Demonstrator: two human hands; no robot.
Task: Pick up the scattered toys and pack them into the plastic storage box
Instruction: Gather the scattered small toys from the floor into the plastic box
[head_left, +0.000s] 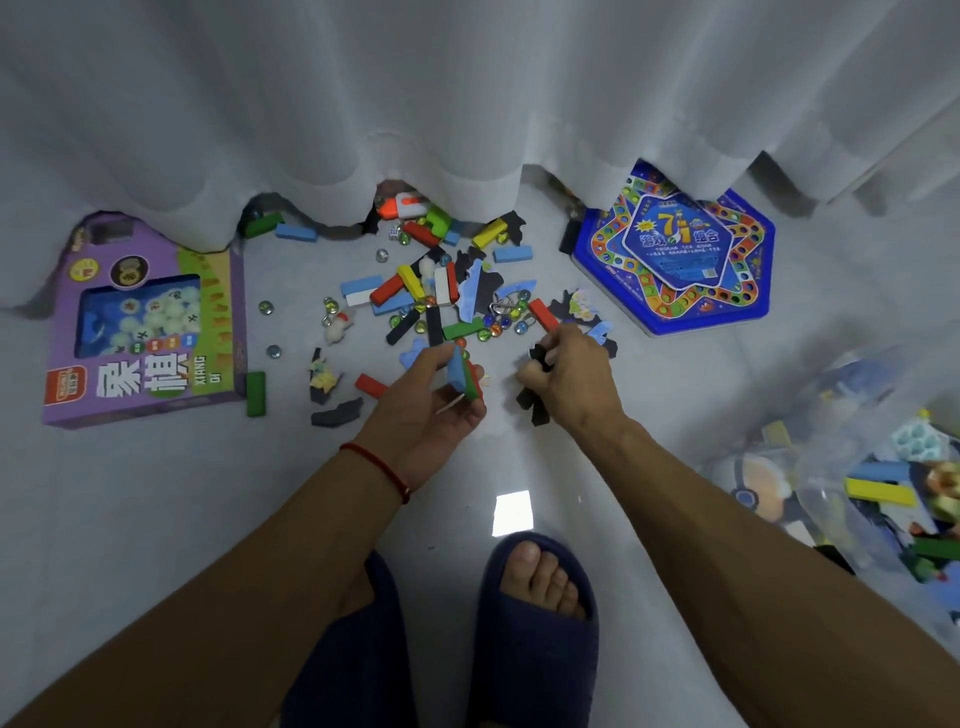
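Observation:
A scatter of coloured wooden blocks (415, 291), glass marbles (498, 322) and dark puzzle pieces (337, 413) lies on the pale floor under the curtain. My left hand (431, 410) holds a small stack of blue, green and red blocks (465, 374) upright between thumb and fingers. Just to its right, my right hand (569, 371) grips black puzzle pieces (535, 402) low over the floor. The clear plastic storage box (852, 483) stands at the right edge, with blocks and other toys inside.
A purple game box (150, 322) lies at the left and a blue hexagonal game board box (675, 249) at the back right. A white curtain (467, 104) hangs over the far toys. My two feet in dark slippers (535, 623) are at the bottom.

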